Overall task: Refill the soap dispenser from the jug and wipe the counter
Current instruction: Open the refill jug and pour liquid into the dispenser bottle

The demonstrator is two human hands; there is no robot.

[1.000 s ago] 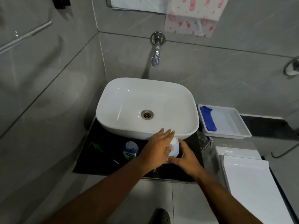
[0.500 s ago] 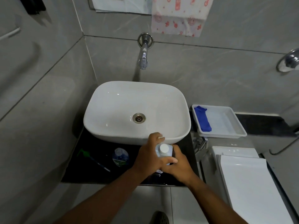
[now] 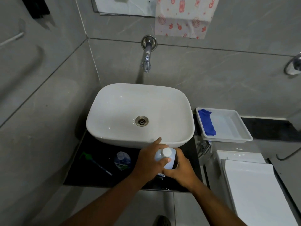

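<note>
Since a second ago, the left hand (image 3: 150, 162) has been drawn off the white cap, now exposed; the jug (image 3: 166, 159) is gripped by both it and the right hand (image 3: 180, 168) on the dark counter (image 3: 97, 176), before the basin (image 3: 140, 113). Refilling seems barely begun: the cap is on, the dispenser (image 3: 122, 161) stands open, its green pump (image 3: 91, 159) laid aside, and the blue cloth (image 3: 207, 122) lies untouched. Most of the jug is hidden.

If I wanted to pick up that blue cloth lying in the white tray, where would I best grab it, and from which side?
Pinch the blue cloth near its middle, coming straight down from above. It lies loose and lengthwise along the left wall of the white tray, whose raised rim would likely block a sideways reach. The rest of the tray floor beside it looks bare, so fingers have room on the cloth's right edge.
</note>
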